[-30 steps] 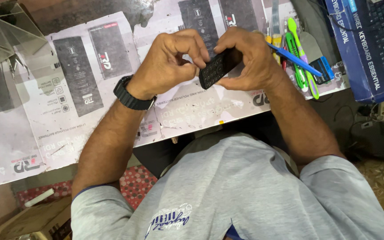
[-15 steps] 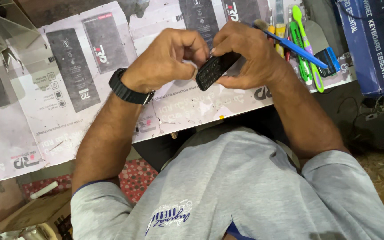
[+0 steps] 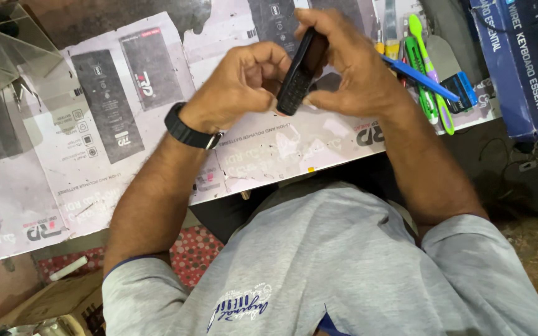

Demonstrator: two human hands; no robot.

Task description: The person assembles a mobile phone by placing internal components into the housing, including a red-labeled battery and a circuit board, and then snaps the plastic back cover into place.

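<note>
Right hand (image 3: 350, 68) grips a small black keypad phone (image 3: 300, 73) from above, thumb under its lower end. Left hand (image 3: 244, 84), fingers curled, presses against the phone's side. The phone is tilted, held above the paper-covered workbench (image 3: 94, 186). Green and blue tools (image 3: 428, 81) lie just beside the right wrist.

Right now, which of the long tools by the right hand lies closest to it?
The blue tool: its slanted handle runs out from behind the right hand. The green tool and the green-and-purple one lie farther out toward the blue box.
</note>
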